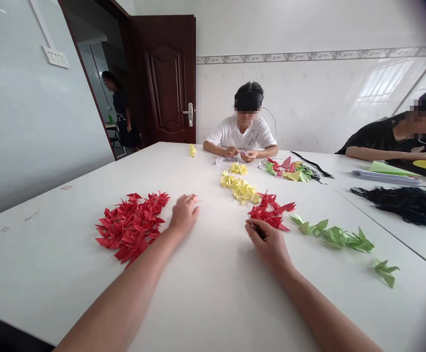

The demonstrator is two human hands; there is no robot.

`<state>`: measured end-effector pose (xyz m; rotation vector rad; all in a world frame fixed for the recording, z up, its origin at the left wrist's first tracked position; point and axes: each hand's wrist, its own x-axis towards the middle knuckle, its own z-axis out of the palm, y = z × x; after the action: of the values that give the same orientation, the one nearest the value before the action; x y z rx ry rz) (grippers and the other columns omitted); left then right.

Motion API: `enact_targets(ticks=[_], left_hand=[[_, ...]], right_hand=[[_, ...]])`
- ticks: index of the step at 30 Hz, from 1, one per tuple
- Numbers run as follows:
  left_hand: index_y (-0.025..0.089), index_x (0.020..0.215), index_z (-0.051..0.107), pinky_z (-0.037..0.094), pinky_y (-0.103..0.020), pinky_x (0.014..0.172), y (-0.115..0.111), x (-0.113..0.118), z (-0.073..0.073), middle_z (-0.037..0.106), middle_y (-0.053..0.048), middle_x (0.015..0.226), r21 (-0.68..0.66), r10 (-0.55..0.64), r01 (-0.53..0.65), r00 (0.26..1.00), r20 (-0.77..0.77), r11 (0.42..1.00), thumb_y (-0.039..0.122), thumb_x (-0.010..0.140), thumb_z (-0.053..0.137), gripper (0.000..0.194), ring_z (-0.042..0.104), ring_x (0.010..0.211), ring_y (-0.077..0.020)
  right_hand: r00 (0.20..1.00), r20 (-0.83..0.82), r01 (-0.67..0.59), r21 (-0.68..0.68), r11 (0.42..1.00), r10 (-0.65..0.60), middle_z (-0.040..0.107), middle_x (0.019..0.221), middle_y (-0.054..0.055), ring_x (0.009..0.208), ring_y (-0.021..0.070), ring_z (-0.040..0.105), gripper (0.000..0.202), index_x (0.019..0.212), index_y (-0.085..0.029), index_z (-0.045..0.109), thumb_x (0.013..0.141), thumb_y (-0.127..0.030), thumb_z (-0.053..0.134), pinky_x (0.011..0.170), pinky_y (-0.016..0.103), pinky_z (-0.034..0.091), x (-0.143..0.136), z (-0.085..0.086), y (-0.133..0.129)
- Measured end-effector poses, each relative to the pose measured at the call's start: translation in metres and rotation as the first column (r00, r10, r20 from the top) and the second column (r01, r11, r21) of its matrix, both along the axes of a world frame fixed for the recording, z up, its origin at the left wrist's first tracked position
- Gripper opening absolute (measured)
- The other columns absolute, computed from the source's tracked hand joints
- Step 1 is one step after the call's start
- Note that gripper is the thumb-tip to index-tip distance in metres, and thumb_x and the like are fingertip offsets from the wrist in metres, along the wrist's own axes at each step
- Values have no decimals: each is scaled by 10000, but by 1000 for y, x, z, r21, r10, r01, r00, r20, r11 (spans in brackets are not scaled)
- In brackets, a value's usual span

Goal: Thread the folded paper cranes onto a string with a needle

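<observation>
My left hand (184, 213) is over the table just right of a heap of red folded-paper pieces (134, 222). Its fingers reach forward, a little blurred, with the thumb apart and no object visible in them. My right hand (271, 244) is closed, thumb and fingers pinched together around something thin and dark that I cannot make out. Its fingertips are beside a smaller group of red folded-paper pieces (271, 212). Yellow folded-paper pieces (240, 189) lie beyond that group, and green ones (339, 237) extend to its right.
Across the white table (205, 303) a person in a white shirt (240, 132) handles small paper pieces. Mixed coloured pieces (291, 170) lie near a black cord (313, 165). A black stringy bundle (399, 203) and stacked paper (385, 177) lie at right, near another person's arm (377, 153).
</observation>
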<state>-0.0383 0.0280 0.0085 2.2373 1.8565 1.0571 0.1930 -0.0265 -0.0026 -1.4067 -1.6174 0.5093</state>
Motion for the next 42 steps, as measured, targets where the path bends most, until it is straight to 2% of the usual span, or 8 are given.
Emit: enact_targets(ticks=[2,5,8,12,19,23,35,42], left_hand=[[155,958,620,420,-353,935,-16,19,-1,621,-88,1070,30,-202,200,954,221,979,262,824,431,255,530,1050,-205],[152,903,626,514,-292,771,-38,49,-5,648,-85,961,-22,-343,402,808,479,916,267,796,497,203,603,900,-169],[159,1017,581,516,-296,769,-48,63,-10,641,-81,948,-116,-386,543,714,584,831,205,755,554,267,608,885,-160],[173,1235,399,500,-304,795,-47,60,-12,600,-49,891,-187,-355,601,664,658,777,153,741,564,522,602,822,-125],[217,1324,264,461,-311,858,-44,57,-15,518,-46,968,-96,-454,643,630,630,760,91,760,508,627,559,879,-115],[252,1330,271,442,-310,879,-42,56,-17,459,-46,1015,-56,-483,615,670,565,787,30,749,462,651,540,860,-94],[340,1357,176,450,-325,879,-40,52,-20,406,-36,1075,-18,-597,649,710,374,761,-20,738,383,746,502,858,-90],[354,1365,134,456,-316,850,-42,53,-18,407,-41,1093,-46,-601,649,727,331,759,-6,747,388,759,493,850,-98]], right_hand=[[996,63,-55,-37,998,57,650,749,52,653,173,571,389,950,-162,634,759,-473,500,590,266,426,-2,1,-2],[984,125,-120,-70,990,129,660,817,63,708,188,588,429,1025,-173,607,772,-493,477,615,278,431,-4,4,-4],[982,113,-144,-71,987,152,663,872,73,757,194,594,403,1011,-169,607,795,-471,450,653,283,435,-5,6,-4],[984,100,-139,-97,986,149,662,825,63,723,182,587,379,982,-155,611,806,-442,437,623,270,423,-3,7,-1],[934,286,-197,-84,977,213,632,684,19,580,141,531,335,860,-191,637,824,-432,407,531,243,360,4,10,-2],[889,380,-252,-59,966,255,635,686,24,582,142,536,315,838,-209,648,829,-397,395,534,241,351,4,11,-3],[883,419,-216,-38,976,212,668,813,32,687,177,603,253,994,-219,574,821,-347,441,576,256,383,-5,9,-8],[851,472,-224,-76,972,233,668,814,22,680,170,607,200,940,-225,569,840,-316,421,566,248,365,-5,8,-8]])
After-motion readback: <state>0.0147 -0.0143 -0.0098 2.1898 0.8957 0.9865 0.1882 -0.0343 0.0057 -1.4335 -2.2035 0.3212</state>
